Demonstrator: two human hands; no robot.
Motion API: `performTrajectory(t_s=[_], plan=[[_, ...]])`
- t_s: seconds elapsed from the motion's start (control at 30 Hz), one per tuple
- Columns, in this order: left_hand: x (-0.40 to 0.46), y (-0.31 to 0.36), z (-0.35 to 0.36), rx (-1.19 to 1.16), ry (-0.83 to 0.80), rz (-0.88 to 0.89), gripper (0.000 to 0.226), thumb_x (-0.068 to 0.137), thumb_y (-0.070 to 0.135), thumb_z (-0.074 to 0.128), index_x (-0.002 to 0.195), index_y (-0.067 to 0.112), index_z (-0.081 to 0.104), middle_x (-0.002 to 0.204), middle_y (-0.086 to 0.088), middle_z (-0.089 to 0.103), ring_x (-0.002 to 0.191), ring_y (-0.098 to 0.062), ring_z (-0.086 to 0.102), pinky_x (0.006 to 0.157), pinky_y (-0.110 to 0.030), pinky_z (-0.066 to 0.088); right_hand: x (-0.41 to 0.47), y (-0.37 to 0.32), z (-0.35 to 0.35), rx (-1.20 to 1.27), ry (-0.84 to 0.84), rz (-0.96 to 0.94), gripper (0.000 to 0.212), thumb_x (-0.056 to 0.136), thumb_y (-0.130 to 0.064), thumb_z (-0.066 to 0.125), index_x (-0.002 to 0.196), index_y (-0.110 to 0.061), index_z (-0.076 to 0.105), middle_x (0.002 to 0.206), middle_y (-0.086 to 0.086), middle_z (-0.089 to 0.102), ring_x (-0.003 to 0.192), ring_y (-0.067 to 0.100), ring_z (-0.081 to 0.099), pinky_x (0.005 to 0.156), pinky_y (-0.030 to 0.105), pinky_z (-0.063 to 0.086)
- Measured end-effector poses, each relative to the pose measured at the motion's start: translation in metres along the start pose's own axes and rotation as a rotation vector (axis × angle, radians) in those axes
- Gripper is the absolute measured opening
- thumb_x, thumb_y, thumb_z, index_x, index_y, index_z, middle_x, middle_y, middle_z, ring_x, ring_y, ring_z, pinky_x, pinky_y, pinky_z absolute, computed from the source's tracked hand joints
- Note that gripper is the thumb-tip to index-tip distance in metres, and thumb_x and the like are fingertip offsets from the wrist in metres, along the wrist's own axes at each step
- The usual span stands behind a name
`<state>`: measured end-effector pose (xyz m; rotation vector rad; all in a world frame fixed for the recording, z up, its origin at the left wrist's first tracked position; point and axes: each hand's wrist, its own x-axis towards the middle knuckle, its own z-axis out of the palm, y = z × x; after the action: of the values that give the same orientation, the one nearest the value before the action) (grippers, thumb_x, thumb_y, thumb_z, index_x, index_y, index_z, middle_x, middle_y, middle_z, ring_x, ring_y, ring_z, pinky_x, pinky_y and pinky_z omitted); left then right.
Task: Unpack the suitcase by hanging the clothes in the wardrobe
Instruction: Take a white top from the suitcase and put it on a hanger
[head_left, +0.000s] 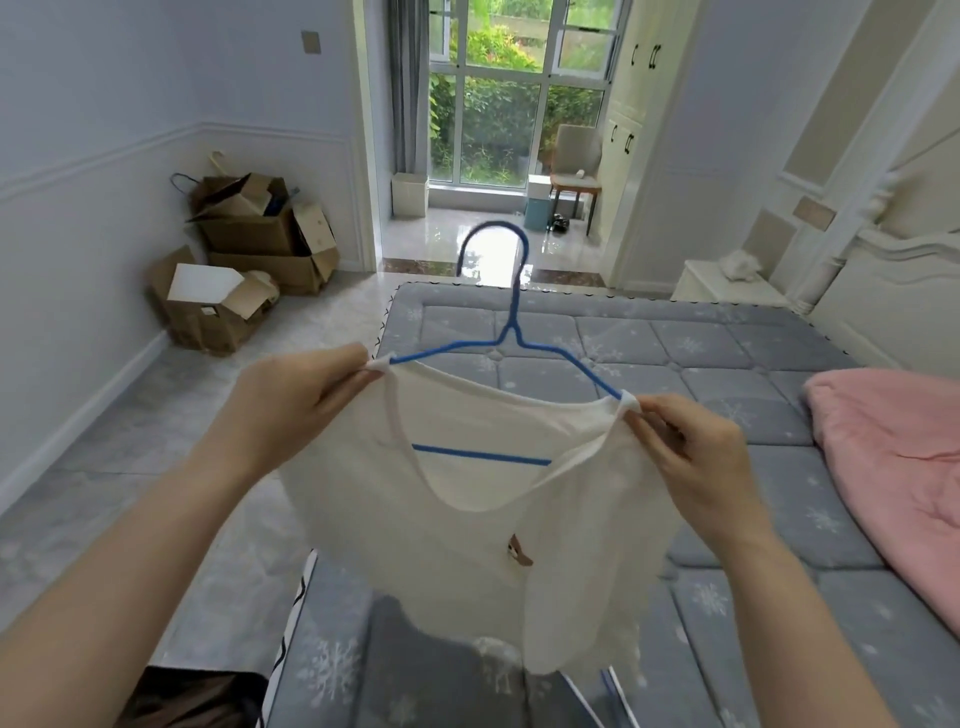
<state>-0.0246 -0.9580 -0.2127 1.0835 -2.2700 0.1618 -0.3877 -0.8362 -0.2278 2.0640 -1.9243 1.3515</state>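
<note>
A bed with a grey quilted mattress printed with pale snowflakes filled the lower and right part of the view, and a pink blanket lay bunched on its right side. The floor to the left was grey marbled tile, glossy nearer the glass door, through which green shrubs showed. The walls were pale, with white moulding low on the left one.

Above the mattress, a white sleeveless top hung on a blue wire hanger, held up in the air. The hanger's hook pointed up and away, and its lower bar showed through the neckline. The left hand pinched the left strap of the top against the hanger's end, fingers pressed together on the cloth. The right hand pinched the right strap the same way at the other end. A small brown tag or ornament sat on the front of the top.

A heap of open cardboard boxes stood against the left wall, well apart from the bed. By the glass door were a chair, a pale blue bin and a white box. A tall cream wardrobe with dark handles stood right of the door. A white bedside table stood beside the carved cream headboard.
</note>
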Motion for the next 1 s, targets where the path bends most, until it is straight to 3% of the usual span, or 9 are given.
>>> performTrajectory(t_s=[0.13, 0.23, 0.3, 0.43, 0.53, 0.63, 0.77, 0.9, 1.0], plan=[[0.001, -0.008, -0.010, 0.024, 0.029, -0.006, 0.040, 0.097, 0.053, 0.033, 0.076, 0.021, 0.043, 0.059, 0.006, 0.041, 0.056, -0.015, 0.043, 0.047, -0.034, 0.039, 0.001, -0.004, -0.001, 0.004, -0.076, 0.009, 0.019, 0.095, -0.022, 0.058, 0.109, -0.018, 0.070, 0.096, -0.009, 0.067, 0.085, 0.005, 0.062, 0.071, 0.013, 0.045], [0.001, -0.007, -0.014, 0.019, 0.050, 0.009, 0.036, 0.097, 0.053, 0.036, 0.076, 0.024, 0.044, 0.063, 0.007, 0.044, 0.058, -0.015, 0.043, 0.048, -0.034, 0.039, 0.002, -0.019, 0.008, 0.044, -0.058, -0.015, 0.013, 0.097, -0.016, 0.056, 0.102, -0.021, 0.067, 0.084, -0.014, 0.063, 0.078, -0.001, 0.058, 0.064, 0.009, 0.040], [-0.001, -0.012, -0.019, -0.112, 0.041, 0.006, 0.030, 0.097, 0.052, 0.041, 0.083, 0.028, 0.054, 0.071, 0.010, 0.052, 0.066, -0.012, 0.051, 0.053, -0.035, 0.043, 0.004, -0.025, 0.011, 0.010, 0.034, -0.035, 0.012, 0.099, -0.021, 0.054, 0.098, -0.022, 0.065, 0.075, -0.019, 0.058, 0.071, -0.002, 0.056, 0.059, 0.011, 0.038], [-0.014, -0.033, -0.032, -0.410, 0.083, -0.148, 0.033, 0.098, 0.050, 0.042, 0.103, 0.025, 0.063, 0.095, 0.013, 0.063, 0.090, -0.002, 0.057, 0.072, -0.016, 0.043, 0.015, -0.028, 0.008, -0.008, 0.174, -0.097, 0.020, 0.098, -0.030, 0.049, 0.098, -0.019, 0.065, 0.069, -0.020, 0.053, 0.065, -0.001, 0.053, 0.056, 0.011, 0.036], [-0.030, -0.051, -0.040, -0.402, 0.150, -0.261, 0.032, 0.103, 0.042, 0.037, 0.090, 0.025, 0.060, 0.083, 0.006, 0.058, 0.076, -0.005, 0.053, 0.061, -0.017, 0.037, 0.023, -0.033, 0.009, 0.052, 0.212, -0.085, 0.015, 0.097, -0.032, 0.046, 0.097, -0.029, 0.061, 0.068, -0.012, 0.057, 0.062, 0.010, 0.050, 0.056, 0.023, 0.038], [-0.045, -0.067, -0.052, -0.296, 0.213, -0.337, 0.034, 0.104, 0.034, 0.042, 0.073, 0.027, 0.053, 0.069, -0.003, 0.052, 0.064, -0.011, 0.048, 0.055, -0.021, 0.033, 0.026, -0.033, 0.011, 0.035, 0.221, -0.070, 0.017, 0.097, -0.040, 0.043, 0.097, -0.034, 0.059, 0.073, -0.011, 0.061, 0.064, 0.009, 0.052, 0.055, 0.022, 0.038], [-0.062, -0.085, -0.072, -0.246, 0.339, -0.473, 0.034, 0.099, 0.043, 0.044, 0.068, 0.031, 0.051, 0.067, 0.007, 0.053, 0.062, -0.004, 0.046, 0.059, -0.025, 0.037, 0.028, -0.036, 0.012, 0.042, 0.208, -0.055, 0.029, 0.096, -0.054, 0.041, 0.100, -0.033, 0.061, 0.072, -0.006, 0.061, 0.066, 0.014, 0.051, 0.058, 0.022, 0.040], [-0.052, -0.057, -0.085, -0.223, 0.339, -0.335, 0.031, 0.094, 0.042, 0.045, 0.101, 0.018, 0.064, 0.098, 0.006, 0.057, 0.089, -0.010, 0.054, 0.081, -0.023, 0.043, 0.033, -0.046, 0.027, 0.110, 0.109, -0.109, 0.025, 0.097, -0.048, 0.044, 0.102, -0.032, 0.063, 0.073, -0.008, 0.062, 0.065, 0.013, 0.053, 0.058, 0.032, 0.041], [-0.038, -0.019, -0.092, -0.331, 0.053, -0.176, 0.041, 0.094, 0.055, 0.043, 0.123, 0.030, 0.059, 0.114, 0.015, 0.059, 0.105, -0.005, 0.057, 0.088, -0.028, 0.046, 0.036, -0.056, 0.042, 0.100, 0.032, -0.120, 0.020, 0.094, -0.033, 0.051, 0.099, -0.024, 0.067, 0.073, -0.019, 0.059, 0.067, 0.006, 0.054, 0.060, 0.030, 0.042]])
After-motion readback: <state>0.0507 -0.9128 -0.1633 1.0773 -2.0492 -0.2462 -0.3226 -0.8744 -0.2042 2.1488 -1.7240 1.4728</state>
